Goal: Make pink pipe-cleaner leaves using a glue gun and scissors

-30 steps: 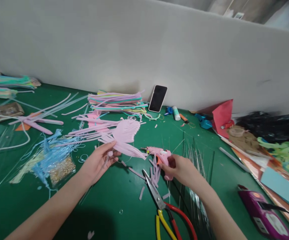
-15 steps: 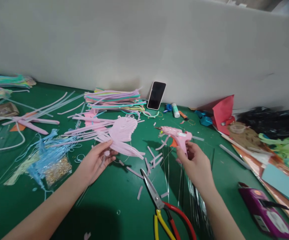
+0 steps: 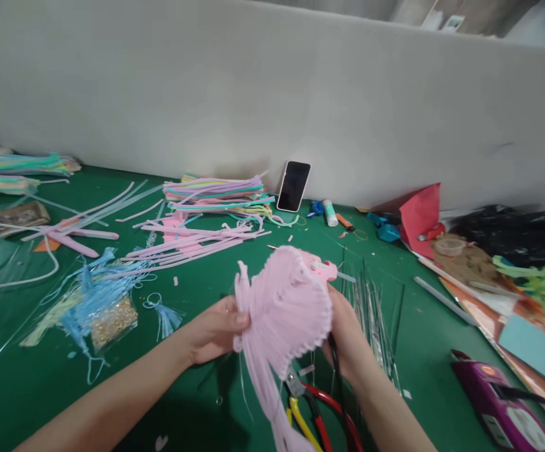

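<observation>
My left hand (image 3: pixel 220 329) pinches a pale pink shape of bent pipe cleaners (image 3: pixel 286 301) between thumb and fingers. It has a fan-like, scalloped top and a long tail hanging toward me. Behind its right side my right hand (image 3: pixel 348 339) grips a pink glue gun (image 3: pixel 322 269), whose nozzle points left; a dark cord hangs below that hand. The fan hides most of the gun and the right fingers. Under the tail lie scissors (image 3: pixel 317 414) with red and yellow handles, their blades mostly covered.
Pipe cleaner bundles (image 3: pixel 220 188) and a leaning phone (image 3: pixel 294 186) line the wall. Blue tassels (image 3: pixel 84 295) and a bag of gold beads (image 3: pixel 113 321) lie left. Thin wires (image 3: pixel 371 307), a purple device (image 3: pixel 498 402) and red paper (image 3: pixel 420 216) are right.
The pink pipe cleaner shape has come nearer, to the right and turned upright, now in front of the glue gun. The gun has shifted slightly left. A small blue tassel is uncovered.
</observation>
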{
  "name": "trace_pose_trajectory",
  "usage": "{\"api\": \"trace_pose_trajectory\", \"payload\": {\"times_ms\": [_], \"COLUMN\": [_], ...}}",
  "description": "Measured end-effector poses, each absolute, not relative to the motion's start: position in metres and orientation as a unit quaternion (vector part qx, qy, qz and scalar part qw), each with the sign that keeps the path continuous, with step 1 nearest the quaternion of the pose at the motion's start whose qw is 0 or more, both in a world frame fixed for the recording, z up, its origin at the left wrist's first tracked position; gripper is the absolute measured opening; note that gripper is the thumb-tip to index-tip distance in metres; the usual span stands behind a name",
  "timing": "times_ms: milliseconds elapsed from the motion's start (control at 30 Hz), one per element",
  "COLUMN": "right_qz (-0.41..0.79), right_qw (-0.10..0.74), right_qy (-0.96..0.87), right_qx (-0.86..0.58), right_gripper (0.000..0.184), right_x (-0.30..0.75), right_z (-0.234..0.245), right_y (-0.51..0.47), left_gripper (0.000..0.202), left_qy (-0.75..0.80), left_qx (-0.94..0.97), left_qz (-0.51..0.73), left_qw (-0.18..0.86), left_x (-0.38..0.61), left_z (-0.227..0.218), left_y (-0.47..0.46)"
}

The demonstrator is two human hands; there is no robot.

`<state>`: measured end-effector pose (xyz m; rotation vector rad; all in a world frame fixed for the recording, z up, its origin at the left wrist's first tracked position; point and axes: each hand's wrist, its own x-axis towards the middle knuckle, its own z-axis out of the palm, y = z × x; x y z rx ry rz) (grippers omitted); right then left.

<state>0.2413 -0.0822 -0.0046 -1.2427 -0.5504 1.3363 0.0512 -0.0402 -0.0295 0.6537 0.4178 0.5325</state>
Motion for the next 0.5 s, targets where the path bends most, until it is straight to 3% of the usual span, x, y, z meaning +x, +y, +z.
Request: {"api": "trace_pose_trajectory", "payload": {"times_ms": [167, 333, 500], "right_qz": [0.56, 0.474, 0.404], "right_qw": [0.594, 0.643, 0.682], "right_qy": [-0.216, -0.236, -0.239], "right_qx": [-0.536, -0.554, -0.561], "right_gripper": [0.026, 0.034, 0.04], "right_x": [0.251, 0.271, 0.286], "right_z": [-0.014, -0.021, -0.02], "right_y": [-0.082, -0.075, -0.072], "left_gripper": [0.058, 0.062, 0.029], "left_qy": [0.237, 0.265, 0.339], "left_qx": [0.298, 0.293, 0.332], "left_qz": [0.233, 0.26, 0.245], "left_qw": [0.895, 0.881, 0.846], "left_x": [0.068, 0.063, 0.063], "left_z": [-0.026, -0.021, -0.002], "left_y": [-0.037, -0.037, -0.032]}}
